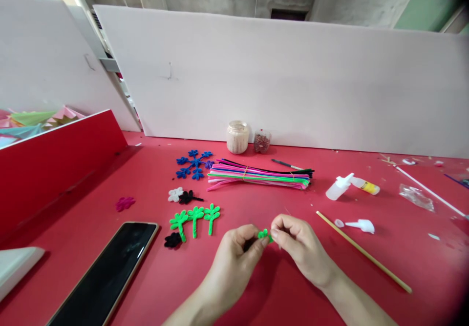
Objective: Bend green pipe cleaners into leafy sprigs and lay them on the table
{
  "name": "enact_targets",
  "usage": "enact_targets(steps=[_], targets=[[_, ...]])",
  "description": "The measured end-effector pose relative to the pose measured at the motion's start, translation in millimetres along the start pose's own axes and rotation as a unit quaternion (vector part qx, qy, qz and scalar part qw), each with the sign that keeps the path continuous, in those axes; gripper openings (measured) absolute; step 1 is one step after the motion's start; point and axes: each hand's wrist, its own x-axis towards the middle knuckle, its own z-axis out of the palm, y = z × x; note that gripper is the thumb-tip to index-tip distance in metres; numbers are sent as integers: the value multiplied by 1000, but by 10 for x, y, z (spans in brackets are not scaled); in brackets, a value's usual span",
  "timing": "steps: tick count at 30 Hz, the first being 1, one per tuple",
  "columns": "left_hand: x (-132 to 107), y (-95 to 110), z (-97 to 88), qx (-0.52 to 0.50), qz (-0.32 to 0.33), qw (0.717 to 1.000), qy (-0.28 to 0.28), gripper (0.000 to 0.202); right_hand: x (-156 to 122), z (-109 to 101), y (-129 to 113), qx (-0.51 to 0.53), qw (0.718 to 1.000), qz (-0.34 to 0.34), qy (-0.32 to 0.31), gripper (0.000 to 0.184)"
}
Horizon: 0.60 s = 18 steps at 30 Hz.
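A small looped piece of green pipe cleaner (pixel 263 234) is pinched between the fingertips of my left hand (pixel 234 255). From the other side, my right hand (pixel 302 248) closes thumb and fingers on the same piece, whose end is partly hidden by the fingertips. To the left lie several finished green pipe-cleaner shapes with looped leaves and twisted stems (pixel 195 221). Beside them are a black flower shape (pixel 173 240), a white flower (pixel 176 194) and a black flower with a stem (pixel 188 197).
A rubber-banded bundle of coloured pipe cleaners (pixel 260 174) lies farther back, by a blue flower cluster (pixel 195 162). A phone (pixel 106 272) and pink flower (pixel 125 203) are left; glue bottles (pixel 339 187), a white nozzle (pixel 362 226) and a wooden stick (pixel 362 251) right. Jars (pixel 237 138) stand behind.
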Motion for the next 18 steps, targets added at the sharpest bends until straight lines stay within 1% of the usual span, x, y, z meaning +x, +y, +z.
enact_targets(steps=[3,7,10,13,18], targets=[[5,3,8,27,5,1000,-2,23,-4,22,23,22,1000,9,10,21],[4,-8,8,37,13,999,1,24,-15,35,19,27,999,8,18,21],[3,-24,-9,2,10,1000,-10,23,-10,36,8,42,999,11,21,20],[11,-35,-24,-54,-16,998,-24,23,-1,36,-3,59,998,17,20,21],[17,-21,-14,-114,-57,992,-21,24,-8,45,-27,57,998,18,20,21]])
